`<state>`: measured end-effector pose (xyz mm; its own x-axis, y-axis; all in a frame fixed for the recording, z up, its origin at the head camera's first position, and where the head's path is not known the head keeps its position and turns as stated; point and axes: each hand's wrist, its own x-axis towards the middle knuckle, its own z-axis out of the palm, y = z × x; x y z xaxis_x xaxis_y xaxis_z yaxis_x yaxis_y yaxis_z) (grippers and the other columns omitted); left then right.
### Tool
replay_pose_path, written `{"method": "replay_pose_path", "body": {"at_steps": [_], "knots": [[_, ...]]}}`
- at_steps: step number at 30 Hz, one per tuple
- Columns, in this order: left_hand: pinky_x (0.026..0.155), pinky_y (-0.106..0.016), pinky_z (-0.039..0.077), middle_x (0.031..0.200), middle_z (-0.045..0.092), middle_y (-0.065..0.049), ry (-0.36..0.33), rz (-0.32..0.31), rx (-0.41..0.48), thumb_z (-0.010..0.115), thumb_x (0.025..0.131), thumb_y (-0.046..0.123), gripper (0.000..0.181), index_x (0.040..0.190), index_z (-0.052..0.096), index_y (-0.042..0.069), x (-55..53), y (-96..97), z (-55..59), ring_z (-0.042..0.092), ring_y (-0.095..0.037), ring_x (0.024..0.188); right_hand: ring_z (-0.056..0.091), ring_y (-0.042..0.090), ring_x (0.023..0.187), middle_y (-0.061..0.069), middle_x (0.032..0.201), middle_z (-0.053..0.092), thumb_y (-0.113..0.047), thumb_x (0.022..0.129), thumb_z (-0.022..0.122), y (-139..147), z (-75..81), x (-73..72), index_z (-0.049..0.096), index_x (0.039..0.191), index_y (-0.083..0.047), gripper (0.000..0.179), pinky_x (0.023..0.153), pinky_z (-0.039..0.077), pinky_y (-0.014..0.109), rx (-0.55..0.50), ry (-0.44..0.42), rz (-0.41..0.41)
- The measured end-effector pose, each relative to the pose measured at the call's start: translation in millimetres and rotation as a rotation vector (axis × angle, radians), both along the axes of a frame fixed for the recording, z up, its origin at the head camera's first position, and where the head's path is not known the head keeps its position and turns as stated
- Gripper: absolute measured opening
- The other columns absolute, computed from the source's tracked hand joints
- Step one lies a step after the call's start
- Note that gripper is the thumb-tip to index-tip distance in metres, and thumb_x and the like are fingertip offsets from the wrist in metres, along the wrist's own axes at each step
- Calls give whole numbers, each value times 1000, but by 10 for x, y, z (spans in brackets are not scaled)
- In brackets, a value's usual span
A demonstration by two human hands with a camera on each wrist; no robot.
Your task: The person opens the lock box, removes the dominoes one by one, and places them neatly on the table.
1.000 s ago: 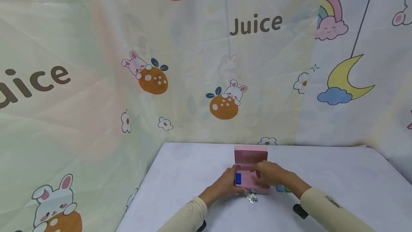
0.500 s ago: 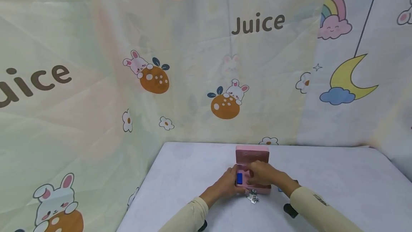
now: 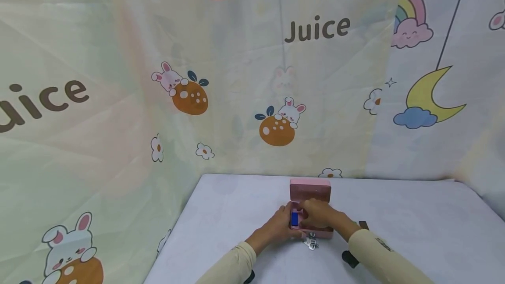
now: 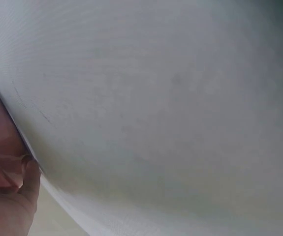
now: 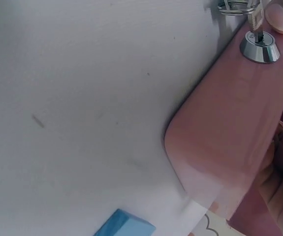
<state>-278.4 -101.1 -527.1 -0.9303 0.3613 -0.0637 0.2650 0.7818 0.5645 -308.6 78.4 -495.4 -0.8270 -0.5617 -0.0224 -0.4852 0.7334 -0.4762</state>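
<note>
In the head view, a pink lockable metal box [image 3: 324, 234] stands on the table with its lid [image 3: 311, 191] raised. My left hand [image 3: 281, 226] grips the box's left side, thumb at the front. A dark blue block [image 3: 294, 219] lies inside at the left. My right hand [image 3: 318, 214] reaches into the box beside that block, fingers bent down; I cannot tell whether they hold anything. The right wrist view shows a key in the silver lock [image 5: 260, 48] on the box front, near my left thumb [image 5: 280, 17].
Metal keys [image 3: 311, 243] hang from the lock in front of the box. A light blue block [image 5: 125, 227] lies on the white table [image 3: 244, 192] to the box's right. Printed cloth [image 3: 232, 56] hangs behind the table.
My right hand has shifted left inside the box, toward the dark blue block. The right forearm now covers the blue and green blocks on the table. My left hand keeps its grip.
</note>
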Motion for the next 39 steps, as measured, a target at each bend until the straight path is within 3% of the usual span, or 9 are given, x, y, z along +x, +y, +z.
{"method": "replay_pose_path", "body": {"at_steps": [15, 25, 39], "knots": [[104, -36, 50, 131, 53, -9, 36, -8, -43, 83, 78, 50, 104, 158, 25, 16, -27, -3, -17, 55, -14, 113, 55, 9, 65, -8, 66, 56, -18, 80, 85, -87, -55, -40, 71, 94, -12, 20, 63, 49, 26, 36, 60, 35], [104, -35, 50, 129, 53, -6, 37, -20, -28, 82, 80, 50, 101, 157, 26, 18, -31, -14, -30, 54, -12, 112, 53, 9, 64, -8, 65, 55, -19, 79, 86, -130, -133, -73, 70, 86, -11, 19, 59, 47, 23, 41, 108, 37], [108, -36, 47, 137, 51, -9, 28, -26, -25, 81, 80, 52, 103, 158, 23, 15, -19, -18, -28, 53, -16, 123, 56, 9, 75, -1, 88, 72, -22, 77, 87, -168, -149, -51, 73, 101, -10, 30, 77, 57, 35, 47, 140, 72]]}}
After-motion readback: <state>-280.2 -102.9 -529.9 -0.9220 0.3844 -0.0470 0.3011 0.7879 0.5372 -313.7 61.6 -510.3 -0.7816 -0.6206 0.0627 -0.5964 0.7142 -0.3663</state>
